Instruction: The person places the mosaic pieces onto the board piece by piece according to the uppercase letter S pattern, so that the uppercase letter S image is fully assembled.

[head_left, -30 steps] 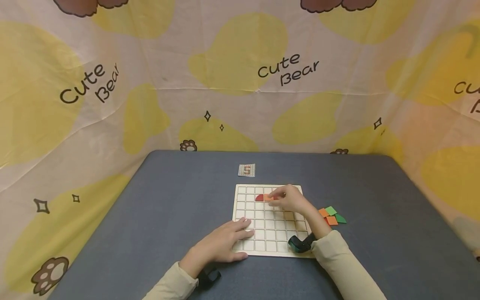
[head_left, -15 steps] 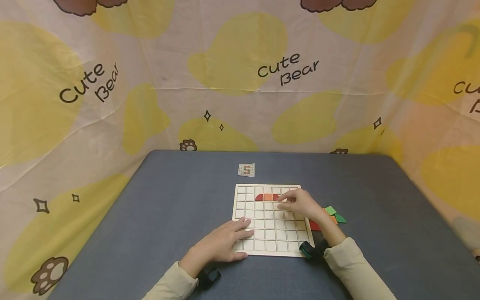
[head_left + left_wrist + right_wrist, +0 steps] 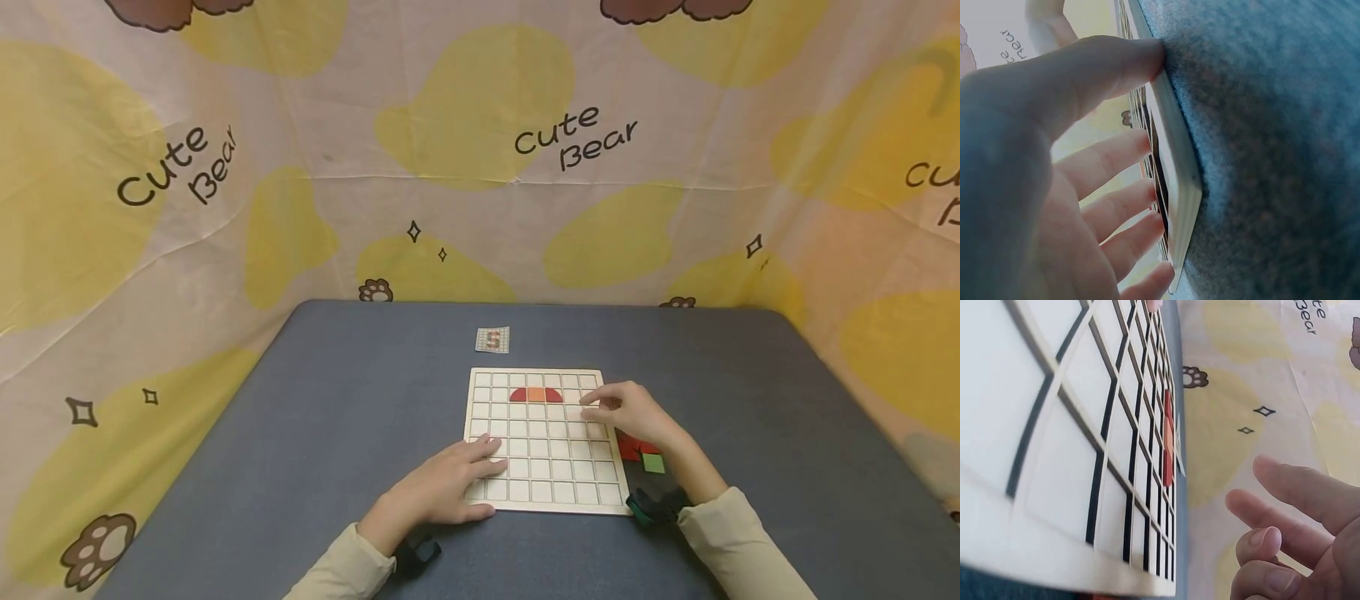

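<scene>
A white gridded board lies on the table in the head view. In its upper rows sit a red rounded piece, an orange square and a second red rounded piece, side by side. My left hand rests on the board's lower left corner, fingers spread, with the thumb at the front edge in the left wrist view. Over the right edge of the board, my right hand holds nothing; in the right wrist view two fingers reach out and the others bend.
Red tiles and a light green square tile lie right of the board, partly behind the right forearm. Behind the board is a small card printed with a gridded figure. A patterned cloth hangs beyond the table.
My right hand has drawn back to the right from the row of pieces, leaving the right red piece in full view. The left hand has stayed still.
</scene>
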